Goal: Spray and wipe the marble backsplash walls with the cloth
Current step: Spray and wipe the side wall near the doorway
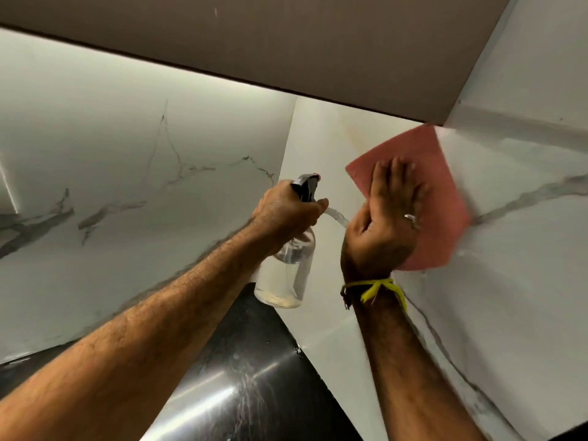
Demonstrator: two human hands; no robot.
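Note:
My left hand grips the neck and trigger of a clear spray bottle with a black nozzle, held up near the corner of the walls. A little liquid sits in the bottle's bottom. My right hand lies flat, fingers straight, and presses a pink cloth against the right marble wall, just below the cabinet. The cloth is blurred at its right edge. White marble with grey veins also covers the left wall.
A brown upper cabinet hangs low over both walls. A glossy black countertop runs below, meeting the walls in the corner. A yellow thread is tied round my right wrist, and a ring is on that hand.

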